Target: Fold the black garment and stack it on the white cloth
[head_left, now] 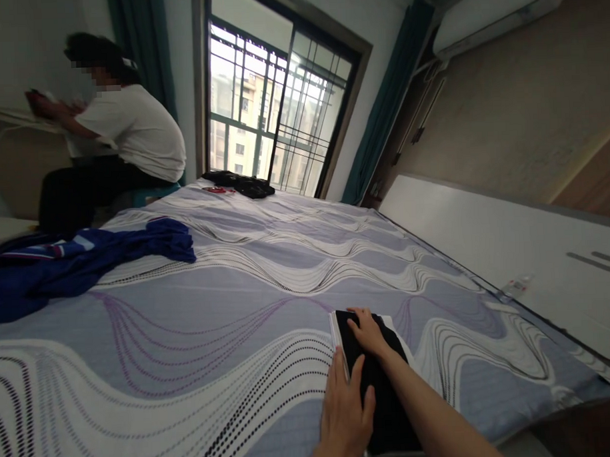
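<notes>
A flat black piece, seemingly folded cloth (384, 406), lies on the bed near its front edge, with white layers (333, 324) showing along its left side and far right corner. Whether those layers are cloth, card or paper I cannot tell. My left hand (345, 407) rests along the near left edge of the stack, its fingers stretched out and thumb apart. Farther up, my right hand (367, 329) lies on the black surface near the far end, fingers spread. Neither hand grips anything. My right forearm covers part of the stack's right side.
The bed has a grey-blue sheet (228, 331) with wavy lines. A blue garment (110, 252) lies at left, and dark cloth (243, 184) at the far end. A person in a white shirt (144, 127) sits beyond the left edge. A white headboard (465, 229) borders the right.
</notes>
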The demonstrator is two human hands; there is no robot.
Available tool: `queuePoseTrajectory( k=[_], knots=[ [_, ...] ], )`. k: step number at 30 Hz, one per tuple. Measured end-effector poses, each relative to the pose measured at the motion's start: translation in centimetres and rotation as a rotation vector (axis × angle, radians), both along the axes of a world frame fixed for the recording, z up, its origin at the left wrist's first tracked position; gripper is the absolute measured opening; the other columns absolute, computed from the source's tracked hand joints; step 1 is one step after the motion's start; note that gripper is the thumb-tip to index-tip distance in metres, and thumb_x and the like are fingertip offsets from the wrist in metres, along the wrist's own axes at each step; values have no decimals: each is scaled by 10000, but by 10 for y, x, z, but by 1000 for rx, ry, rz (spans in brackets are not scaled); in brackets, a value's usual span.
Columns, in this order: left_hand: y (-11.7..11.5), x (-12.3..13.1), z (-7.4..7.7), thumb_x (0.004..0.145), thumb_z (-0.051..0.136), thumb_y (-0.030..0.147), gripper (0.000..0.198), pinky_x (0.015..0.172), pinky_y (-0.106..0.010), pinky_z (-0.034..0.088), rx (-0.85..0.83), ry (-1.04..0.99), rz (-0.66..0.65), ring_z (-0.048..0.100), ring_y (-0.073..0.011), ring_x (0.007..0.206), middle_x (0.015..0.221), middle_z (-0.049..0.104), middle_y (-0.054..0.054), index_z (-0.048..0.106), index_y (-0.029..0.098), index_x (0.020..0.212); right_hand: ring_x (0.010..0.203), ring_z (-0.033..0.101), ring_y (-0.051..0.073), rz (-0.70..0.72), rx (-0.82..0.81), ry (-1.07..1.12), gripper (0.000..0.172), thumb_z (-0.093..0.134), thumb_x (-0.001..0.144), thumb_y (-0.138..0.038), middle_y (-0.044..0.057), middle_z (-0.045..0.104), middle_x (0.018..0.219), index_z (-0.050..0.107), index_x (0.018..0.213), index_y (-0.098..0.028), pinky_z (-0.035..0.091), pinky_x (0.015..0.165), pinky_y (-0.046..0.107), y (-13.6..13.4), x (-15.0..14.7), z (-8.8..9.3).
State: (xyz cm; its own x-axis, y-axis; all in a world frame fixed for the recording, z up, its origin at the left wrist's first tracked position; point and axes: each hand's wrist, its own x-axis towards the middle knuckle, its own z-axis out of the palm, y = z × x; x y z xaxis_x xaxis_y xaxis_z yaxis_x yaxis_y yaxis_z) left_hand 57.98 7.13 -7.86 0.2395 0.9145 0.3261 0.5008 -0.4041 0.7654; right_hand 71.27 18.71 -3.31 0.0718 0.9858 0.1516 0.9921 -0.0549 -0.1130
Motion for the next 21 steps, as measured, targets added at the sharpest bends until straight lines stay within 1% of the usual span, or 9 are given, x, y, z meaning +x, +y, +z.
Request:
queuePoseTrajectory(
  k=[1,3,5,6,9,13,16,18,21],
  knots=[
    [1,2,-8,948,390,369,502,1166,-534,298,-16,23,-12,225,-305,1480,1601,273,-136,431,259,1436,1258,510,232,10,-8,-10,433,475,957,-342,109,511,1386,513,1382,-262,388,1045,367,-8,5,0],
    [1,4,-19,953,371,350,509,1175,-528,283,-15,33,-11,184,-295,1492,1613,240,-143,404,243,1450,1397,343,313,-28,-26,-51,517,451,957,-461,88,362,1534,403,1460,-356,290,1108,533,-27,12,-5],
    [-1,4,-21,953,379,374,524,1186,-519,261,6,19,-20,149,-286,1500,1625,209,-134,382,247,1461,1463,180,362,-93,-75,-89,549,328,974,-551,46,205,1617,258,1505,-430,199,1101,660,-42,16,-13],
    [-1,3,-20,952,385,395,532,1190,-515,254,9,11,-23,141,-284,1501,1628,200,-130,377,251,1465,1474,137,367,-112,-111,-97,542,265,982,-567,25,162,1631,210,1509,-454,175,1095,685,-47,17,-16],
    [-2,0,-15,952,383,424,542,1192,-502,254,-14,2,-24,141,-280,1501,1630,194,-126,382,242,1463,1475,125,374,-118,-191,-89,536,184,982,-591,-5,111,1642,145,1506,-486,173,1084,699,-49,13,-21],
    [-1,1,-15,959,367,412,545,1189,-484,271,-38,7,-29,167,-271,1497,1630,191,-122,373,228,1472,1462,135,414,-143,-228,-91,545,209,968,-618,-4,85,1646,128,1497,-510,203,1041,731,-34,7,-18],
    [1,4,-17,963,362,405,547,1194,-472,262,-39,17,-10,168,-266,1496,1626,193,-126,363,225,1480,1463,98,429,-150,-245,-57,576,241,949,-650,-12,59,1648,110,1495,-518,203,1023,751,-25,6,-17],
    [2,3,-14,966,347,427,559,1198,-468,253,-53,30,-15,159,-267,1496,1623,187,-131,350,226,1488,1467,78,426,-155,-260,-22,593,248,938,-669,-24,43,1649,107,1494,-521,192,1024,757,-22,6,-18],
    [6,-17,-4,967,303,482,620,1192,-455,272,-94,100,-131,182,-266,1487,1611,180,-142,271,196,1516,1472,63,417,-177,-289,31,603,256,928,-682,-35,29,1648,115,1493,-522,175,1034,756,-20,6,-17]
  ],
)
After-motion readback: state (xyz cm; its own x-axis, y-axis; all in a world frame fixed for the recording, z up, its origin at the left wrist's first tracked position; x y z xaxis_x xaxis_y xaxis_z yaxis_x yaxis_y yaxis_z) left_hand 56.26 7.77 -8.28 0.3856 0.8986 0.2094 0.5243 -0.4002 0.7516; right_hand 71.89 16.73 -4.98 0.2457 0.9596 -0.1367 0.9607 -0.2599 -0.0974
